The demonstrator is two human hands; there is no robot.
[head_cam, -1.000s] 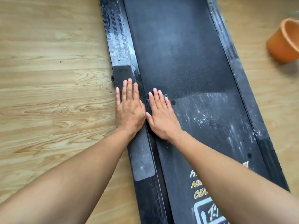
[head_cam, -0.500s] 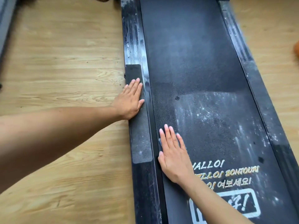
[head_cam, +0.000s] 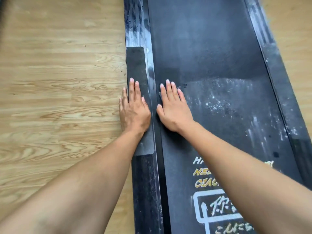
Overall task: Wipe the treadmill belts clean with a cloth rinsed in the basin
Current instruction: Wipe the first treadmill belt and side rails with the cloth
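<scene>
Left hand (head_cam: 135, 108) flat on side rail pad (head_cam: 135, 65), fingers straight, together. Right hand (head_cam: 173, 110) flat on belt (head_cam: 211, 48) at its left edge, fingers straight, slightly apart, pressing cloth (head_cam: 159, 94), barely visible. Dusty patch (head_cam: 228, 105) just right of fingers; belt axis near-to-far. Probable next: sweep rightward.

The belt (head_cam: 211, 48) in front of me is black, even on its far part and dusted with white specks and streaks (head_cam: 219, 102) nearer me, where it carries yellow lettering (head_cam: 200, 173) above a white outlined box (head_cam: 196, 208). The left side rail (head_cam: 135, 22) is black with pale scuffs and a dark grey grip strip (head_cam: 135, 65); the floor (head_cam: 59, 98) is light wood with wavy brown grain.
</scene>
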